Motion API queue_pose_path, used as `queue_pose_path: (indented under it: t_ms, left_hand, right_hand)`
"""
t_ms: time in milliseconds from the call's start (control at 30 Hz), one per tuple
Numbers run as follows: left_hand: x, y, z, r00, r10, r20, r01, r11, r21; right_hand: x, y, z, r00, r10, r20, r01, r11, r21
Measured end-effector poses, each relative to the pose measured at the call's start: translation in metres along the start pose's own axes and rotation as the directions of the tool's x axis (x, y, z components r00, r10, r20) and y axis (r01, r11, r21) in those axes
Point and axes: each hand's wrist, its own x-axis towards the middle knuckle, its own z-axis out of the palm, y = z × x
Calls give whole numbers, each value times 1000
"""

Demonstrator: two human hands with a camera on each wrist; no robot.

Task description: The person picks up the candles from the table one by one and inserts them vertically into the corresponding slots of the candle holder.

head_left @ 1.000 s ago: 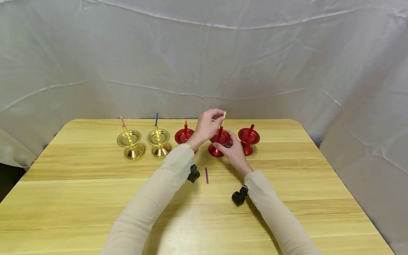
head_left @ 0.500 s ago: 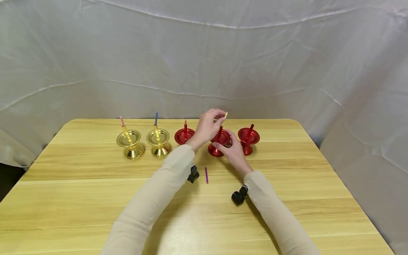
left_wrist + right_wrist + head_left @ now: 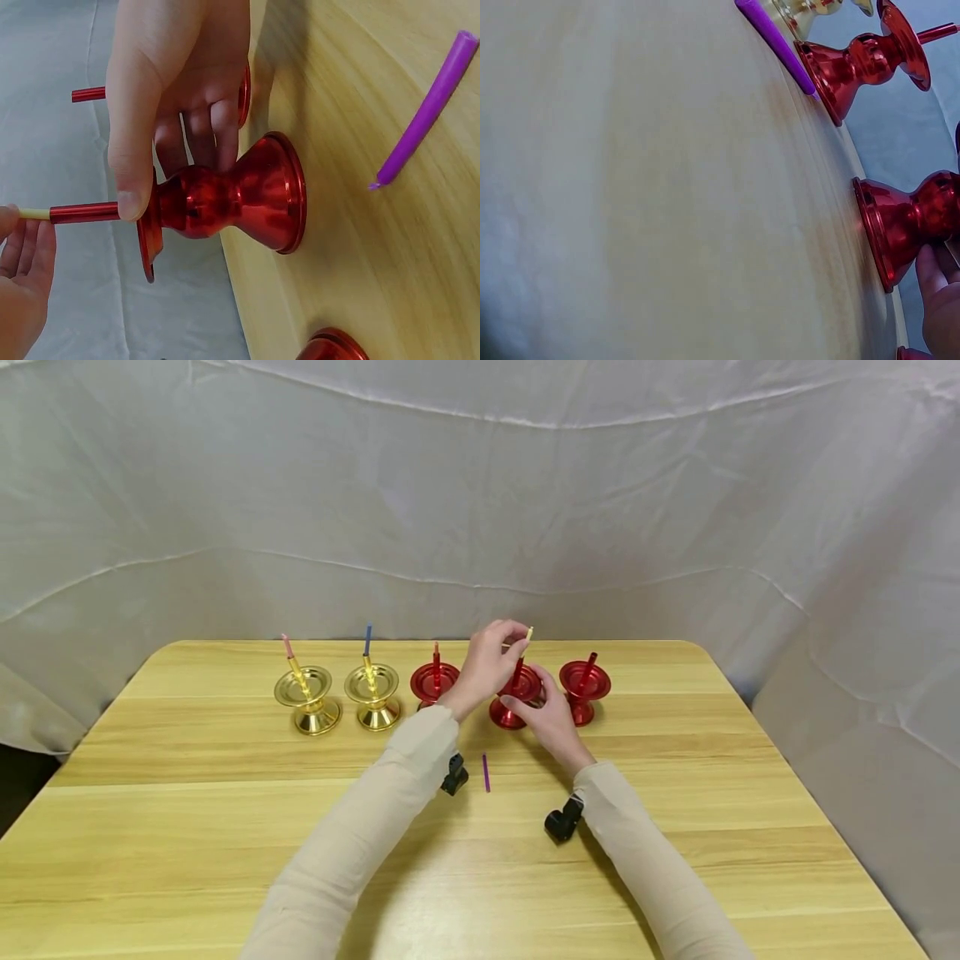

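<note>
My left hand (image 3: 491, 662) pinches a pale yellow candle (image 3: 529, 633) above the middle red candlestick of the right-hand group. In the left wrist view the yellow candle (image 3: 33, 214) meets the mouth of the red candlestick's tube (image 3: 84, 212); how deep it sits cannot be made out. My right hand (image 3: 553, 717) grips that red candlestick (image 3: 507, 714) from the right, thumb by the dish and fingers round the stem. In the right wrist view the fingers (image 3: 931, 277) touch its stem. A purple candle (image 3: 486, 772) lies on the table in front of the hands.
Two gold candlesticks (image 3: 317, 718) (image 3: 378, 714) at the left bear a pink candle (image 3: 288, 646) and a blue candle (image 3: 367, 640). A red candlestick (image 3: 424, 682) with a reddish candle is partly behind my left arm. Another red candlestick (image 3: 581, 710) stands close right of my right hand.
The yellow candle tipped slightly right, then came back and sank a little with my left hand. My right hand and the candlestick have stayed put.
</note>
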Motion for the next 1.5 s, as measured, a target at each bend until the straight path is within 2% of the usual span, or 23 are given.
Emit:
queue_pose_path:
  t_ms: [300,500,867,1167,1333,1500]
  left_hand:
    - [-1,-5,3,1000,19,-25,-19,1000,4]
    - [-3,-8,5,1000,9,-25,-9,1000,-3]
    - [-15,-14,1,997,-83,4,83,996,-7]
    - [-33,-15,0,989,-142,28,141,990,28]
    - [-47,-10,-5,995,-101,13,100,994,44]
    - [-61,-4,-12,999,-49,-6,49,998,41]
  right_hand:
    - [1,1,0,1000,7,-3,-7,1000,-8]
    - [0,-3,0,1000,7,-14,-7,1000,7]
    - [1,-5,1,999,45,-8,-44,997,67]
    - [-1,-6,0,996,88,-7,-88,996,9]
    - [-6,-3,-3,997,65,45,-64,998,-28]
    - [-18,-6,-14,988,108,106,-101,993,-66]
